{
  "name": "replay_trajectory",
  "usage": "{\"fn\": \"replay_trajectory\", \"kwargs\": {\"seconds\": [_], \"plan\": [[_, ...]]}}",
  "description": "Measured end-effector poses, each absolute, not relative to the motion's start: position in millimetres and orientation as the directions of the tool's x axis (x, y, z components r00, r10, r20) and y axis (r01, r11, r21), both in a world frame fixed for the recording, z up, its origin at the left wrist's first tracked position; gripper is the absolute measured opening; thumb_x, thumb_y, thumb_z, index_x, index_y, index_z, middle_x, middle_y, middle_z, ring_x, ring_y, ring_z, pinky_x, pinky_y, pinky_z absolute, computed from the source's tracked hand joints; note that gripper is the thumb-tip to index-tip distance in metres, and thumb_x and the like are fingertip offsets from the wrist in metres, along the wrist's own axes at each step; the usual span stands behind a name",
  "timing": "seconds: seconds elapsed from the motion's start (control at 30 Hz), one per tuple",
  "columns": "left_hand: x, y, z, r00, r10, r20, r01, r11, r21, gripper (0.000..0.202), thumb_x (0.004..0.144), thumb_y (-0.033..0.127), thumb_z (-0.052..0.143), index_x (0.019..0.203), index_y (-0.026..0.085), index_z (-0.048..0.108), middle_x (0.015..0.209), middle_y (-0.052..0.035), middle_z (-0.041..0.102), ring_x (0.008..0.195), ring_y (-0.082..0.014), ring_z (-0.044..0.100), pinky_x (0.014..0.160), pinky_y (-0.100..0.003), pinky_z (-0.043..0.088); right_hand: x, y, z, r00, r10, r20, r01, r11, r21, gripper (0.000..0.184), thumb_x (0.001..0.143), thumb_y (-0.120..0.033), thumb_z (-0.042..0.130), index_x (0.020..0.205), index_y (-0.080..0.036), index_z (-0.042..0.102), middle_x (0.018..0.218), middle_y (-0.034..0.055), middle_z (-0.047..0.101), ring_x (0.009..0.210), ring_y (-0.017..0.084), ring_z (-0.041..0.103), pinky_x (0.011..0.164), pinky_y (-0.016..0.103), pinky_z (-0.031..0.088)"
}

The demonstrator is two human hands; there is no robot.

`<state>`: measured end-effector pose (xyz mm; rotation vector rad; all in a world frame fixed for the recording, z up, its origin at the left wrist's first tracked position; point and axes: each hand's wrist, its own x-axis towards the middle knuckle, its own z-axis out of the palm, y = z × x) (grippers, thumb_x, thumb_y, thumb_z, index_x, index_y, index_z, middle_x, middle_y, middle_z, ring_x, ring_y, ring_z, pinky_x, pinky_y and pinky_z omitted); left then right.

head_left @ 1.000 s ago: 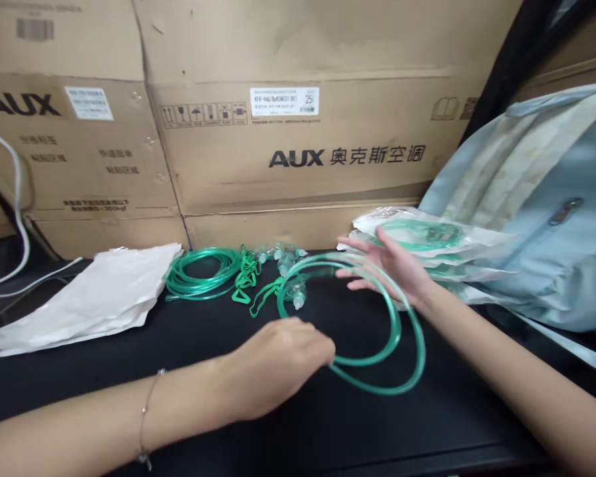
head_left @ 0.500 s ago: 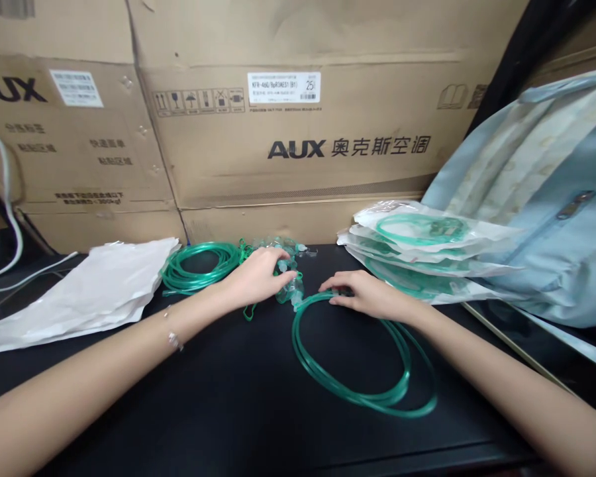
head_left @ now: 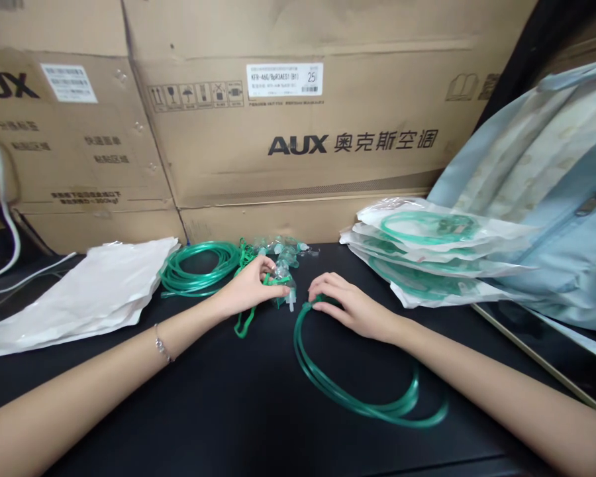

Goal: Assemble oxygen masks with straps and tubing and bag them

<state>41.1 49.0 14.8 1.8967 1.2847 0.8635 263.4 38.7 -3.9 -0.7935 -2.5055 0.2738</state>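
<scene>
My left hand (head_left: 253, 288) is closed around a clear plastic breathing mask (head_left: 284, 286). From the mask a green elastic strap (head_left: 246, 324) hangs down to the table, and its pale connector points toward me. Just to the right, my right hand (head_left: 345, 305) pinches the near-left end of a loosely looped green tube (head_left: 347, 396). The tube's far side passes behind my right forearm. Beyond my left hand lie several more clear masks (head_left: 278, 245) with green straps. A second coil of green tubing (head_left: 198, 268) rests left of them.
White flat pouches (head_left: 84, 285) are stacked at the left. Sealed bags with green tubing (head_left: 427, 248) are piled at the right, by a light blue backpack (head_left: 541, 199). Large cardboard boxes (head_left: 298, 172) stand along the back of the black table (head_left: 203, 424).
My left hand has drawn a mask with its strap toward me, out of the pile. My right hand has shifted slightly left with the tube, and its loop has opened out.
</scene>
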Motion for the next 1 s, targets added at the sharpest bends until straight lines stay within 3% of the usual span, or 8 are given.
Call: {"fn": "replay_trajectory", "kwargs": {"seconds": [0.1,0.17,0.3,0.43,0.63,0.87,1.0], "plan": [[40,42,14,0.198,0.964,0.177,0.064,-0.193,0.979,0.057,0.061,0.026,0.069,0.106,0.021,0.036,0.096,-0.0033,0.051,0.078,-0.0156,0.056,0.067,-0.031,0.048,259,42,-4,-0.614,0.623,0.484,0.514,0.782,-0.353,0.016,0.091,-0.024,0.036,0.100,-0.019,0.048,0.093,0.0065,0.056,0.085,0.016,0.054,0.078,0.030,0.043],[40,38,15,0.174,0.963,0.204,-0.181,-0.173,0.968,0.063,0.061,0.019,0.070,0.112,0.023,0.035,0.097,-0.0022,0.052,0.078,-0.0145,0.057,0.069,-0.030,0.048,252,45,-5,-0.561,0.657,0.504,0.548,0.751,-0.369,0.019,0.092,-0.026,0.035,0.107,-0.020,0.045,0.086,0.0045,0.057,0.076,0.015,0.056,0.072,0.027,0.044],[36,35,15,0.098,0.964,0.245,-0.324,-0.202,0.924,0.045,0.062,0.015,0.068,0.097,0.022,0.042,0.086,0.0025,0.055,0.071,-0.0102,0.058,0.072,-0.025,0.047,235,51,-10,-0.531,0.705,0.470,0.615,0.703,-0.358,0.021,0.093,-0.030,0.032,0.104,-0.019,0.046,0.076,0.0022,0.058,0.068,0.014,0.057,0.064,0.025,0.042],[29,37,13,0.010,0.936,0.351,-0.183,-0.343,0.921,0.040,0.062,0.016,0.069,0.083,0.021,0.036,0.093,0.0016,0.057,0.082,-0.0124,0.058,0.073,-0.024,0.046,226,54,-14,-0.554,0.701,0.449,0.622,0.707,-0.337,0.024,0.093,-0.030,0.029,0.085,-0.019,0.049,0.074,0.0025,0.057,0.065,0.014,0.056,0.061,0.024,0.040],[24,37,5,0.092,0.899,0.429,0.078,-0.436,0.897,0.036,0.069,0.025,0.065,0.092,0.022,0.038,0.097,-0.0022,0.056,0.093,-0.0172,0.055,0.079,-0.030,0.045,229,53,-15,-0.536,0.731,0.421,0.666,0.673,-0.321,0.023,0.093,-0.032,0.029,0.085,-0.020,0.048,0.068,0.0009,0.057,0.058,0.015,0.056,0.054,0.023,0.036],[25,35,-1,0.118,0.854,0.507,0.336,-0.515,0.789,0.028,0.073,0.029,0.062,0.094,0.021,0.046,0.094,-0.0018,0.053,0.091,-0.0177,0.054,0.078,-0.030,0.044,231,52,-14,-0.551,0.722,0.419,0.673,0.681,-0.289,0.023,0.093,-0.032,0.030,0.093,-0.021,0.051,0.082,0.0030,0.064,0.071,0.016,0.061,0.061,0.023,0.039],[25,32,1,0.183,0.876,0.445,0.422,-0.479,0.770,0.030,0.072,0.032,0.062,0.098,0.021,0.053,0.094,-0.0019,0.057,0.078,-0.0157,0.058,0.071,-0.028,0.047,231,50,-15,-0.567,0.705,0.426,0.712,0.680,-0.177,0.027,0.093,-0.032,0.028,0.088,-0.019,0.051,0.071,0.0032,0.064,0.061,0.016,0.061,0.053,0.022,0.037]]}}
